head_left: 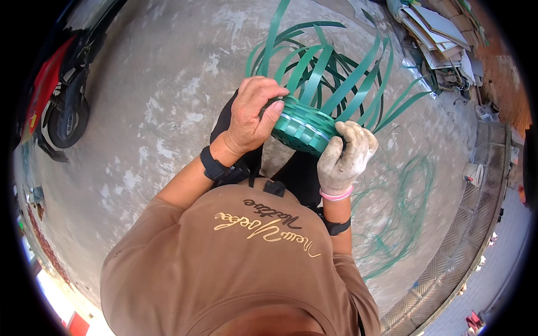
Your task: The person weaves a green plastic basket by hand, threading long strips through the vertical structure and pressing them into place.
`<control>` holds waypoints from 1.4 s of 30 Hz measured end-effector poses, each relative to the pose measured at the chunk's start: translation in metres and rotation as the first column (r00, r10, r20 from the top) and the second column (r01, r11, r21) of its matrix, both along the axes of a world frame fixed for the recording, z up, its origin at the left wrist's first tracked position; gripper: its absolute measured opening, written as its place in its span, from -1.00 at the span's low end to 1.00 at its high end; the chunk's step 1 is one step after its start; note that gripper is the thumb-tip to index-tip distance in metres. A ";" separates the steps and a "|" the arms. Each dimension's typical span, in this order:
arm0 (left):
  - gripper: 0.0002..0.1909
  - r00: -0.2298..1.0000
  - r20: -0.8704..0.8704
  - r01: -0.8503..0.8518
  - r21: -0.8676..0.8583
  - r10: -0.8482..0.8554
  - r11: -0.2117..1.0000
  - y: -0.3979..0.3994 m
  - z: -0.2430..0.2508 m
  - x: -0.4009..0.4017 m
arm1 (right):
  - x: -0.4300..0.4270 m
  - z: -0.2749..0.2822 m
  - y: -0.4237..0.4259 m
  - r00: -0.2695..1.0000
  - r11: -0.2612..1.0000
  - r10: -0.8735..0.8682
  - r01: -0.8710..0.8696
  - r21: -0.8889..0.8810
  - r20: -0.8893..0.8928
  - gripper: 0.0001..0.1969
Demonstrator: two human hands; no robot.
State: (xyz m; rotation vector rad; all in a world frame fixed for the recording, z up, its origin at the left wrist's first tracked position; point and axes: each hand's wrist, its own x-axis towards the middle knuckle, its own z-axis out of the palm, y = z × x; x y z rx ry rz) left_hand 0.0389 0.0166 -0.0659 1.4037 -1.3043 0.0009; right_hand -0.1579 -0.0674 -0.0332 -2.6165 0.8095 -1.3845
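Between my hands is a partly woven basket (300, 129) of green plastic strapping, tilted with its side towards me. A pale, shiny strand runs around its woven wall. Long loose green straps (318, 77) fan out and curl over from its far rim. My left hand (257, 113), bare, grips the left side, thumb on the near wall and fingers over the rim. On the right side, my right hand (348, 152) in a soiled white glove pinches the rim with bent fingers. The basket's inside is hidden by the straps.
Thin green strands (414, 210) lie tangled on the concrete floor (168, 105) at right. A red motorcycle (50, 84) stands at far left. Flattened cardboard (439, 31) is heaped at upper right. A white bucket (474, 174) sits by the patterned tile edging (456, 229).
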 end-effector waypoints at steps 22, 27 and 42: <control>-0.70 0.781 -0.622 -0.082 0.002 0.065 0.997 -0.010 -0.033 0.001 | -0.004 0.004 -0.004 1.000 0.999 -0.029 0.029 0.018 -0.004 -0.71; -0.73 0.865 -0.495 -0.105 -0.021 0.081 0.994 -0.010 -0.034 -0.001 | -0.009 0.002 -0.004 0.997 0.998 -0.057 0.056 -0.019 -0.045 -0.69; -0.77 0.966 -0.259 -0.017 -0.052 0.003 0.999 -0.005 -0.027 -0.001 | -0.009 0.000 -0.004 0.995 0.996 -0.087 0.086 -0.024 -0.058 -0.65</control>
